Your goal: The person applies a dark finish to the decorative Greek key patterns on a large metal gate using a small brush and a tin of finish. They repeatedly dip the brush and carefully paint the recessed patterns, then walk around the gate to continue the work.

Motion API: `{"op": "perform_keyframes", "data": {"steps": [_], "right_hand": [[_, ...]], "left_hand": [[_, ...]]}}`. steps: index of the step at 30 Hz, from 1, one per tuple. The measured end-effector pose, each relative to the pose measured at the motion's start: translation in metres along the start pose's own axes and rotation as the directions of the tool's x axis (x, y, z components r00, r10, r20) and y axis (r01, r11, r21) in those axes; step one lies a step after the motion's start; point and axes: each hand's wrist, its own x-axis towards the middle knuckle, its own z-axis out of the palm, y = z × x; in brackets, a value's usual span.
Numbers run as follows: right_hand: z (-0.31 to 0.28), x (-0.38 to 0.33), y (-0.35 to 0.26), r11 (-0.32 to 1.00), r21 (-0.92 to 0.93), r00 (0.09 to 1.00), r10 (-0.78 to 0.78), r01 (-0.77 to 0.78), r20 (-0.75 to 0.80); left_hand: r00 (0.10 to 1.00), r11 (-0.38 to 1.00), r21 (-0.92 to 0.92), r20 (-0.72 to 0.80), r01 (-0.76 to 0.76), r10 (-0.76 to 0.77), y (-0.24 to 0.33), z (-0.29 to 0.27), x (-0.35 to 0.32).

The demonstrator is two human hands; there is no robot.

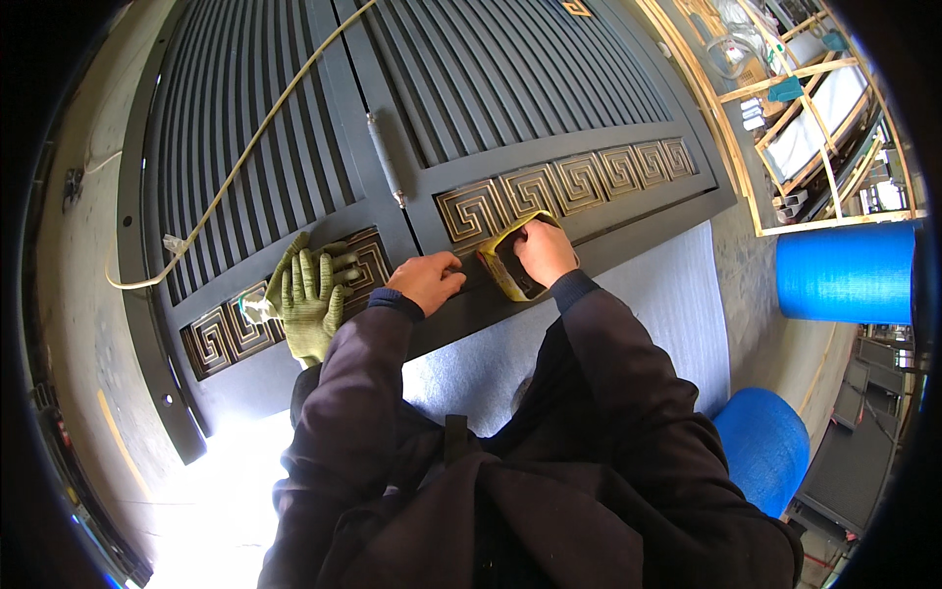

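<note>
Pressing a folded yellow sanding sheet (pixel 510 260) against the dark metal gate (pixel 471 88), the right hand (pixel 545 250) grips it closed-fingered beside a gold key-pattern panel (pixel 564 187). The left hand (pixel 427 280), fingers curled and holding nothing, rests on the rail just left. Green gloves (pixel 312 299) lie further left; a blue roll (pixel 849 275) sits right.

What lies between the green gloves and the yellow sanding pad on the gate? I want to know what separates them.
In the head view, the person's left hand rests flat on the dark gate between the green gloves and the yellow sanding pad, which the right hand holds.
</note>
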Motion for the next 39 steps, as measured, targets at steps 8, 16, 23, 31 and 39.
{"op": "perform_keyframes", "data": {"steps": [8, 16, 23, 31, 39], "right_hand": [[0.032, 0.018, 0.017, 0.985, 0.109, 0.99, 0.14, -0.137, -0.02], [0.052, 0.029, 0.03, 0.983, -0.028, 0.984, 0.181, -0.181, -0.002], [0.056, 0.033, 0.033, 0.974, -0.107, 0.978, 0.206, -0.201, 0.034], [0.041, 0.024, 0.005, 0.95, -0.064, 0.952, 0.306, -0.304, 0.016], [0.046, 0.031, 0.013, 0.955, -0.084, 0.956, 0.29, -0.286, 0.043]], "left_hand": [[0.998, 0.999, 0.021, -0.038, -0.047, 0.047, 0.003, -0.003, -0.002], [0.996, 0.997, 0.043, -0.063, -0.067, 0.069, 0.006, -0.014, -0.007], [0.995, 0.998, 0.029, -0.075, -0.062, 0.064, 0.011, -0.022, -0.01], [0.995, 0.997, 0.048, -0.071, -0.066, 0.069, 0.009, -0.019, -0.01], [0.99, 0.993, 0.081, -0.098, -0.091, 0.098, 0.006, -0.014, -0.011]]}}
